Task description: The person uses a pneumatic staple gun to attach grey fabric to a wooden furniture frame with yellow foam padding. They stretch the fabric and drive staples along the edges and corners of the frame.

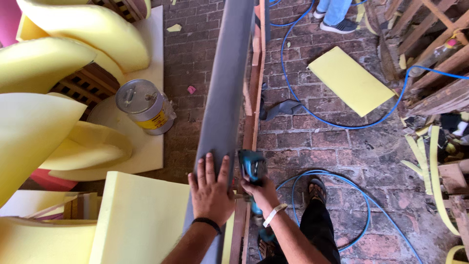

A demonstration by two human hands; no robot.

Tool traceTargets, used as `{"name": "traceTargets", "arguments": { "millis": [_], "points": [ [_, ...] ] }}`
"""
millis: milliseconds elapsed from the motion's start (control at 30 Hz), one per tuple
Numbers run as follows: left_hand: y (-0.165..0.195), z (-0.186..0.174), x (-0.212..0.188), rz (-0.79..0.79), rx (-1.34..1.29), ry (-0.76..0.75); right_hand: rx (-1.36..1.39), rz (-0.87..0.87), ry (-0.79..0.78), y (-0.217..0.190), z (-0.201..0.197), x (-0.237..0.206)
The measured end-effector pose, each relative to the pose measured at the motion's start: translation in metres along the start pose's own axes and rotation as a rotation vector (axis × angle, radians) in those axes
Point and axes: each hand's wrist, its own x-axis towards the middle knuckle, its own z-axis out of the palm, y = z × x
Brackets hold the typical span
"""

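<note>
Op: Grey fabric (222, 98) under the left hand (211, 191). I count 4 fingers (209, 168) spread flat and pressing the cloth down over the long upright panel; thumb side I cannot make out. Black band on that wrist.

Obs: And the right?

Op: Right hand (263, 194) is wrapped closed around the teal air stapler (252, 168), nose set against the wooden rail (250, 115) just beside the fabric edge. White band on that wrist. Trigger finger hidden, so I cannot tell where it rests.

Obs: Risks as you judge them?

Op: 3. First, the left fingertips sit very near the tool's nose; a slip along the rail could put a staple into a finger. Second, if the flat palm eases off, the cloth could creep and get pinned with a wrinkle. Third, the blue hose (337, 183) loops round the sandalled foot (316, 189); a step back could snag it and jerk the tool.

Obs: Room to move?

Op: Tight on the left: yellow foam slabs (139, 220) butt against the panel, and a metal can (145, 105) stands near. On the right there is open brick floor (342, 146), with 1 foam sheet (349, 79), scrap strips and timber frames at the far edge. Another person's shoes (337, 22) show well apart, at the top.
</note>
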Motion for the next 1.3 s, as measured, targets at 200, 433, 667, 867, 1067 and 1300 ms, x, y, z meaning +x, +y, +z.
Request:
{"name": "traceTargets", "arguments": {
  "millis": [200, 433, 667, 867, 1067, 1300],
  "points": [
    [-0.025, 0.003, 0.004, -0.048, -0.017, -0.013, 0.333, -0.177, -0.15, -0.002, -0.033, 0.005],
    [-0.032, 0.008, 0.006, -0.048, -0.07, 0.007, 0.486, 0.081, -0.247, -0.014, -0.005, 0.038],
    [-0.042, 0.011, 0.008, -0.038, -0.068, 0.031, 0.301, 0.096, -0.263, 0.004, 0.002, 0.022],
    [-0.04, 0.01, 0.005, -0.033, -0.06, -0.039, 0.298, 0.148, -0.287, 0.025, -0.002, -0.015],
    [-0.032, -0.005, 0.0, -0.03, -0.045, -0.159, 0.222, 0.094, -0.264, 0.039, -0.003, -0.04],
    [-0.07, 0.011, -0.047, 0.197, -0.189, 0.009, 0.216, 0.138, -0.181, 0.044, 0.004, -0.084]
  ]
}}
